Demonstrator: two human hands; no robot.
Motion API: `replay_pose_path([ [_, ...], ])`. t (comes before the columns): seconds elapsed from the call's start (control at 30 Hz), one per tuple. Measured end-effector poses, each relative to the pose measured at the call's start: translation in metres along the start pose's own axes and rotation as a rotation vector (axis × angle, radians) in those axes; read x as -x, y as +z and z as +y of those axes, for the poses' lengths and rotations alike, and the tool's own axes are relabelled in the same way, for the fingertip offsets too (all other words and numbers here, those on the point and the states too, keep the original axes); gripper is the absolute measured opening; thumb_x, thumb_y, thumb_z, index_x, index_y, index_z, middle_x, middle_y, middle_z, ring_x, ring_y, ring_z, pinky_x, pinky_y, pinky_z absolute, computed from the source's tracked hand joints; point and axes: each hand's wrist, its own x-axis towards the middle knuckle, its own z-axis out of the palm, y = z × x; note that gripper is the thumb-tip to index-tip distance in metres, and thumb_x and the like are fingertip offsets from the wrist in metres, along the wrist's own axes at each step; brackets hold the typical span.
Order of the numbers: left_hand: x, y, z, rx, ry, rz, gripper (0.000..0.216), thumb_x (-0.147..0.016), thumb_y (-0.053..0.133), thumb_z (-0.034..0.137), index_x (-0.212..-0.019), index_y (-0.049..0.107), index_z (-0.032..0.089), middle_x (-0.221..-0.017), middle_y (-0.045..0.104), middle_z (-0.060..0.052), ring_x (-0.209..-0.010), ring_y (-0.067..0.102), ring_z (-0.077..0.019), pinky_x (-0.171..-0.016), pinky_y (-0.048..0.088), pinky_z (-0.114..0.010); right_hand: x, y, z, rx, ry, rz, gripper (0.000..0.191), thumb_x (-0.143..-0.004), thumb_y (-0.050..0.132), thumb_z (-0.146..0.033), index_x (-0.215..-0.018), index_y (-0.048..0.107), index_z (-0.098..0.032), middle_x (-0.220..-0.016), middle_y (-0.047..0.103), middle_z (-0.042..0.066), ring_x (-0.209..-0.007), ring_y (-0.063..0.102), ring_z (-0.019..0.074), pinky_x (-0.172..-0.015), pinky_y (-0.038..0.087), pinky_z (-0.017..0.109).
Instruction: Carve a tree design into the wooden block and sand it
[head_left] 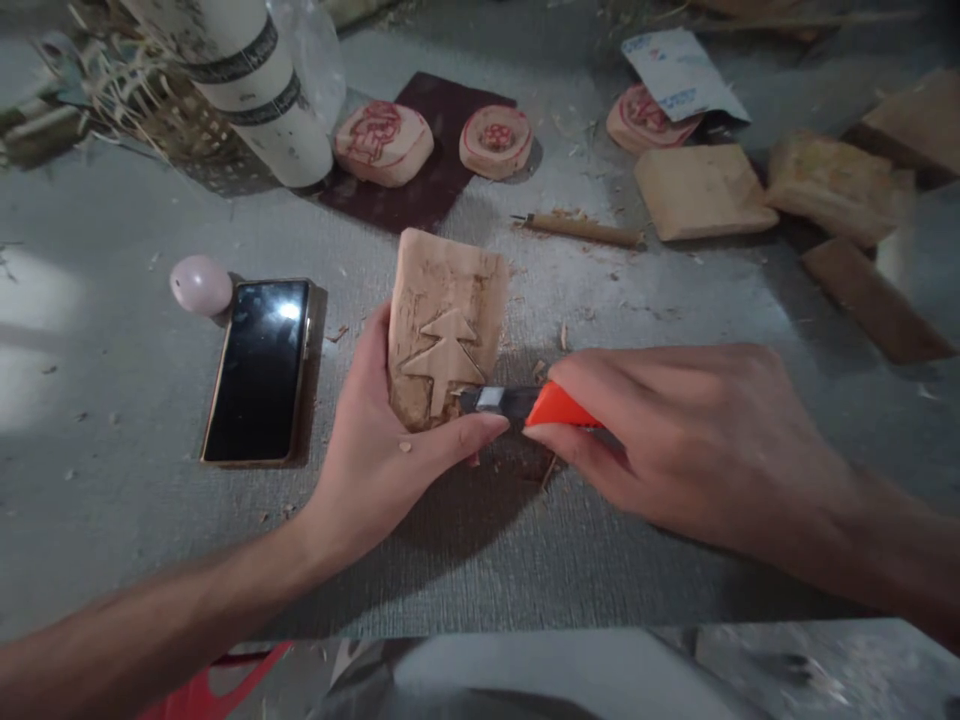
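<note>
A pale wooden block (448, 275) with a raised tree shape carved on its face is gripped in my left hand (397, 440), the thumb lying along its lower edge. My right hand (675, 430) is closed round an orange-handled utility knife (566, 405). The knife's blade end touches the block beside the tree's trunk, close to my left thumb. Small wood crumbs lie at the blade, and a chip sticks to the left hand. The fingers behind the block are mostly hidden.
A phone (259, 372) and a pinkish egg-shaped thing (201, 285) lie left. Behind the block are a thin wooden-handled carving tool (585, 230), stamped wood pieces (384, 143) on a dark sheet (442, 95), and a white cylinder (255, 90). Several wood blocks (701, 190) sit at right.
</note>
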Motion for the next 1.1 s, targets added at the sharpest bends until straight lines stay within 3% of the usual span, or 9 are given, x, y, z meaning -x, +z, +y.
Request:
replay_pose_path([
  [0.13, -0.002, -0.002, -0.004, 0.011, 0.087, 0.005, 0.08, -0.063, 0.106, 0.013, -0.126, 0.058, 0.027, -0.118, 0.077, -0.001, -0.092, 0.081, -0.0193, -0.071, 0.072, -0.028, 0.0, 0.0, 0.003, -0.066, -0.004, -0.037, 0.03, -0.11, 0.057, -0.038, -0.084, 0.06, -0.023, -0.068, 0.067, -0.001, -0.055, 0.055, 0.0168, -0.057, 0.022, 0.034],
  [0.27, -0.001, -0.002, -0.006, 0.118, 0.045, -0.076, 0.083, -0.068, 0.104, 0.01, -0.128, 0.05, 0.026, -0.107, 0.081, 0.001, -0.095, 0.086, -0.0215, -0.074, 0.073, -0.027, 0.0, 0.002, 0.005, -0.083, -0.005, -0.08, 0.032, -0.112, 0.056, -0.041, -0.086, 0.06, -0.023, -0.07, 0.068, 0.0, -0.057, 0.056, 0.0179, -0.059, 0.022, 0.035],
  [0.43, -0.002, -0.003, -0.006, 0.056, 0.055, -0.086, 0.08, -0.068, 0.106, 0.015, -0.128, 0.055, 0.027, -0.112, 0.08, 0.0, -0.096, 0.085, -0.023, -0.08, 0.074, -0.035, 0.001, 0.004, 0.005, -0.107, -0.008, -0.073, 0.031, -0.111, 0.055, -0.039, -0.085, 0.057, -0.024, -0.07, 0.067, -0.001, -0.057, 0.055, 0.0178, -0.059, 0.022, 0.035],
  [0.6, -0.003, -0.005, -0.004, -0.02, 0.079, -0.049, 0.075, -0.067, 0.106, 0.018, -0.128, 0.062, 0.027, -0.132, 0.079, -0.005, -0.128, 0.077, -0.0315, -0.104, 0.069, -0.045, 0.003, 0.005, 0.003, -0.041, -0.005, -0.039, 0.033, -0.112, 0.056, -0.041, -0.084, 0.057, -0.024, -0.068, 0.064, -0.002, -0.057, 0.053, 0.017, -0.058, 0.022, 0.034],
  [0.7, 0.0, -0.005, -0.001, -0.034, 0.048, -0.032, 0.077, -0.062, 0.107, 0.013, -0.125, 0.065, 0.029, -0.122, 0.08, -0.002, -0.122, 0.078, -0.0304, -0.09, 0.071, -0.037, 0.002, 0.004, 0.0, 0.013, -0.011, -0.017, 0.037, -0.114, 0.054, -0.042, -0.081, 0.056, -0.024, -0.064, 0.06, -0.003, -0.054, 0.052, 0.0163, -0.056, 0.023, 0.033],
  [0.8, 0.001, -0.002, 0.003, 0.01, -0.036, -0.034, 0.07, -0.065, 0.104, 0.011, -0.12, 0.066, 0.03, -0.096, 0.077, 0.004, -0.077, 0.076, -0.019, -0.056, 0.062, -0.026, 0.001, 0.003, -0.001, 0.03, -0.026, 0.024, 0.039, -0.113, 0.054, -0.045, -0.081, 0.057, -0.024, -0.061, 0.058, -0.004, -0.051, 0.051, 0.0164, -0.053, 0.024, 0.033],
  [0.9, 0.001, 0.001, 0.005, 0.096, -0.118, -0.062, 0.064, -0.071, 0.102, 0.011, -0.118, 0.063, 0.03, -0.083, 0.071, 0.009, -0.053, 0.063, -0.0125, -0.043, 0.055, -0.024, 0.0, 0.002, 0.0, 0.032, -0.007, 0.036, 0.037, -0.111, 0.056, -0.045, -0.081, 0.058, -0.025, -0.06, 0.057, -0.004, -0.05, 0.05, 0.0168, -0.052, 0.024, 0.034],
  [1.0, 0.0, 0.001, 0.003, 0.079, -0.089, -0.041, 0.068, -0.067, 0.103, 0.009, -0.119, 0.064, 0.03, -0.093, 0.073, 0.006, -0.064, 0.067, -0.0139, -0.047, 0.057, -0.024, 0.0, 0.0, 0.001, 0.009, 0.008, 0.021, 0.035, -0.111, 0.056, -0.044, -0.081, 0.059, -0.025, -0.062, 0.059, -0.004, -0.05, 0.052, 0.0175, -0.052, 0.024, 0.035],
  [1.1, 0.0, -0.002, -0.002, 0.012, -0.029, -0.006, 0.074, -0.064, 0.105, 0.01, -0.124, 0.066, 0.03, -0.113, 0.076, 0.002, -0.099, 0.077, -0.0216, -0.065, 0.062, -0.026, -0.001, 0.0, 0.003, -0.028, 0.005, 0.007, 0.035, -0.111, 0.055, -0.043, -0.081, 0.059, -0.025, -0.065, 0.062, -0.004, -0.051, 0.055, 0.0179, -0.053, 0.024, 0.035],
])
